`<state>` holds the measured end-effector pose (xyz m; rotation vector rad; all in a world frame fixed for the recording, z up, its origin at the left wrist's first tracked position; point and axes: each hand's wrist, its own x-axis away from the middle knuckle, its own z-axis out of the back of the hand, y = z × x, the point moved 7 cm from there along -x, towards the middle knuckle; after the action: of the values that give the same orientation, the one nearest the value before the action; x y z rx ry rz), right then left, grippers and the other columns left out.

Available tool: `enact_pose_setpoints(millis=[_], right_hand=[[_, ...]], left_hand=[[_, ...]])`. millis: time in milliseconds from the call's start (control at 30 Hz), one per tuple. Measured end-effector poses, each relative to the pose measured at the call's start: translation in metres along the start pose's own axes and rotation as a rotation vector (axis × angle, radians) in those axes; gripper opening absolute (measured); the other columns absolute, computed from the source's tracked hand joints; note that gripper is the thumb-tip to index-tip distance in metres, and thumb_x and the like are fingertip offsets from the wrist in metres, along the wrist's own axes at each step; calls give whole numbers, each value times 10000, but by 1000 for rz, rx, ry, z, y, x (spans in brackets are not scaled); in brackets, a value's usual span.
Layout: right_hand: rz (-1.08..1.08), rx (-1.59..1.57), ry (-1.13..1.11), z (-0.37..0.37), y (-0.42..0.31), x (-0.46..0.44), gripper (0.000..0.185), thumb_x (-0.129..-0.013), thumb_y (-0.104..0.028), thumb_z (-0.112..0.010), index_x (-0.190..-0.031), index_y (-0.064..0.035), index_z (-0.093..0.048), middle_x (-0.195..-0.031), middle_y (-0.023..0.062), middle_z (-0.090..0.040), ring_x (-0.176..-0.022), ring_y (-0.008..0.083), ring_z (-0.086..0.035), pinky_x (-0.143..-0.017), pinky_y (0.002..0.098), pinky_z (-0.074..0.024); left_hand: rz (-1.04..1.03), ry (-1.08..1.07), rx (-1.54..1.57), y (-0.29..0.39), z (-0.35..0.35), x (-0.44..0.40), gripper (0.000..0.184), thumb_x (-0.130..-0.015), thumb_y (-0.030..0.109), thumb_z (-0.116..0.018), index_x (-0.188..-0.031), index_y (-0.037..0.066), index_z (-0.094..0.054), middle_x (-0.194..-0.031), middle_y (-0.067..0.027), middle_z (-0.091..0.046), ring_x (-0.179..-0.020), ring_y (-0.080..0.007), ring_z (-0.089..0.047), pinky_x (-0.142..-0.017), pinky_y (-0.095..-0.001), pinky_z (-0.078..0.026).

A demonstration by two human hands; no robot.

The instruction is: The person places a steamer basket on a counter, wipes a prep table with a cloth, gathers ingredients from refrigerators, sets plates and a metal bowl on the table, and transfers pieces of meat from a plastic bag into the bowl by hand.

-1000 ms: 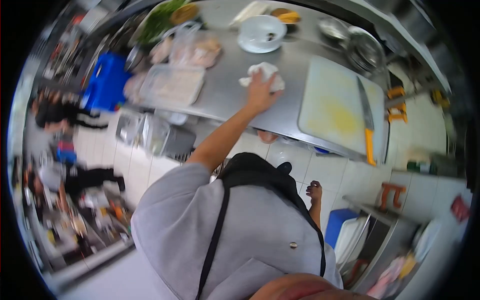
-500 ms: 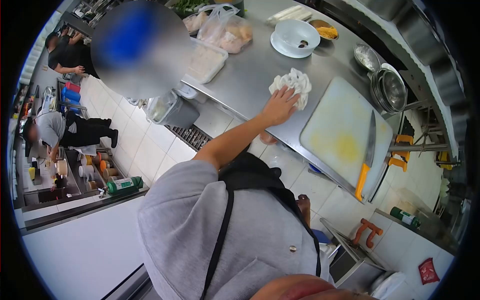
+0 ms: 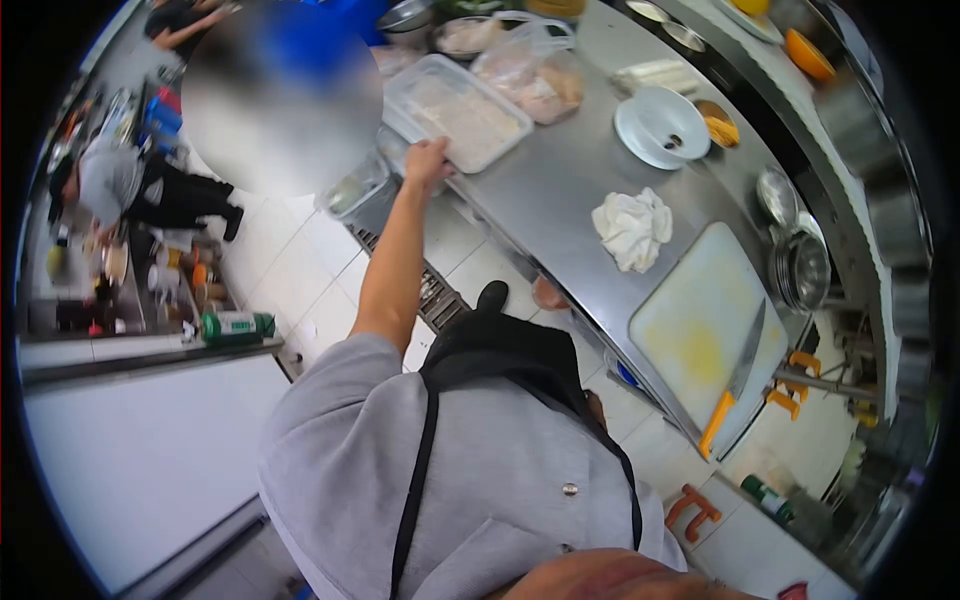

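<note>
The left hand [image 3: 428,163], half-curled, touches 1 tub [image 3: 462,112] of pale food [image 3: 468,118]; right hand [image 3: 596,405] too hidden to tell.

Left arm, one: extending toward the far left, elbow lying nearly straight, bare forearm [image 3: 388,270] showing in full. Left hand [image 3: 427,163], one: facing back of hand upward, fingers bending at the far end, fingertips partly hiding. Right hand [image 3: 596,406], one: hanging low near the torso's right side, mostly hiding, finger pose not showing.
</note>
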<state>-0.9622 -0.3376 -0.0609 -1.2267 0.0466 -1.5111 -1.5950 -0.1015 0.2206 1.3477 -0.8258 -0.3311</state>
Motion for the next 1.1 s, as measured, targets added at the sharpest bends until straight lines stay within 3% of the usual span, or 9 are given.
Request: enact_pose_setpoints(millis=[133, 267, 400, 567, 633, 733, 867, 1033, 1100], right_hand=[[34, 105, -128, 14, -71, -49, 259, -864, -185, -587, -1077, -41, -623, -752, 121, -646, -613, 197, -629, -555, 335, -500], [208, 114, -406, -8, -111, -63, 178, -913, -156, -525, -1053, -67, -590, -669, 35, -544, -538, 130, -529, -438, 285, -419], [-7, 484, -645, -47, -125, -42, 247, -899, -225, -572, -1071, -49, -594, -692, 46, -578, -543, 135, -541, -452, 297, -435], [571, 824, -869, -203, -229, 14, 252, -892, -259, -600, -1038, -54, -616, -688, 45, -587, -546, 132, -547, -480, 294, -454], [1008, 915, -869, -289, -312, 119, 416, -871, -380, -608, -1069, -14, -628, -946, 188, -675, -860, 347, -644, -765, 414, -509], [1133, 785, -1122, -435, -346, 276, 481, -916, -432, -563, -1206, -48, -572, -952, 170, -656, -857, 268, -640, -760, 376, -517], [257, 448, -1901, -592, -302, 476, 518, -993, -469, -422, -1341, -88, -459, -1089, 81, -627, -940, 175, -606, -785, 366, -515], [536, 748, -2086, -704, -251, 686, 662, -958, -545, -448, -1435, -91, -374, -1384, 117, -476, -1243, 233, -468, -1044, 418, -364], [506, 1137, -2091, -725, -226, 752, 777, -908, -403, -620, -1502, -91, -228, -1483, 103, -361, -1316, 211, -408, -1089, 366, -344]], left_hand=[[100, -201, 303, -16, 11, 88, 260, -856, 214, -506, -970, 0, -599, -881, -110, -618, -751, -235, -609, -626, -403, -534], [149, 224, 420, -194, 131, 181, 91, -780, 105, -520, -850, 77, -572, -730, -17, -456, -669, -163, -435, -588, -358, -422], [198, 428, 165, -220, 246, 412, 154, -733, 14, -487, -808, 28, -622, -680, 8, -509, -634, -111, -444, -565, -304, -385], [327, 705, 280, -296, 373, 665, 327, -634, -32, -483, -907, -1, -661, -744, -25, -589, -674, -107, -534, -596, -257, -450], [312, 776, 280, -319, 400, 741, 349, -610, -35, -477, -908, -15, -657, -766, -39, -606, -693, -116, -558, -621, -254, -469], [219, 951, 547, -326, 438, 847, 364, -577, -27, -479, -899, -43, -649, -810, -60, -632, -715, -134, -588, -657, -256, -491], [62, 1104, 578, -355, 495, 943, 455, -532, 33, -500, -955, -66, -633, -852, -69, -650, -754, -152, -612, -683, -247, -500], [122, 1020, 475, -354, 609, 1024, 405, -566, 19, -506, -939, -24, -658, -792, -10, -603, -692, -100, -540, -633, -242, -449], [150, 982, 463, -390, 671, 1058, 356, -568, 22, -526, -897, 2, -657, -749, 15, -582, -665, -88, -516, -607, -241, -425]])
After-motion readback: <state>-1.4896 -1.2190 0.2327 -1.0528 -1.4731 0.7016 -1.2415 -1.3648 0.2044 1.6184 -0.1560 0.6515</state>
